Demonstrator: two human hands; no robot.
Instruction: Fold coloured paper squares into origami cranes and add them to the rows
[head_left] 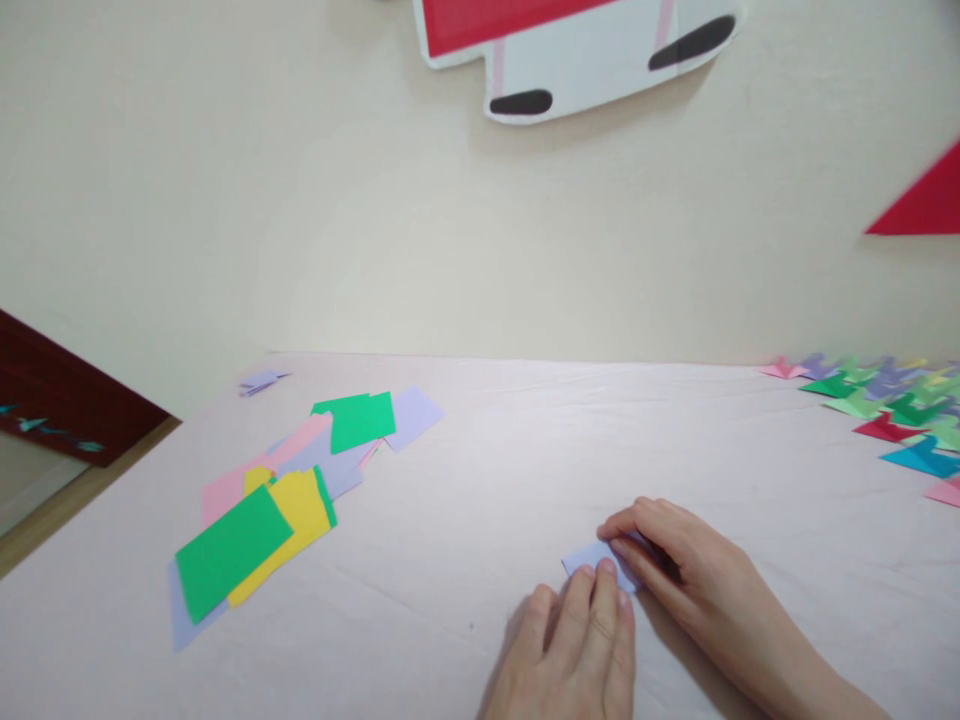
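A small lilac paper piece (589, 558) lies on the pale pink table cover (487, 480) near the front edge. My left hand (574, 650) rests knuckles up, its fingertips pressing the paper's near edge. From the right, my right hand (690, 570) reaches in with fingers curled over the paper's right side, pinching a fold. Both hands hold the same piece flat against the table.
A loose heap of green, yellow, pink and lilac paper rectangles (277, 500) lies to the left. Several folded coloured paper shapes (892, 410) sit at the far right. A small lilac folded piece (261, 381) lies by the wall. Red paper decorations hang on the cream wall (375, 200).
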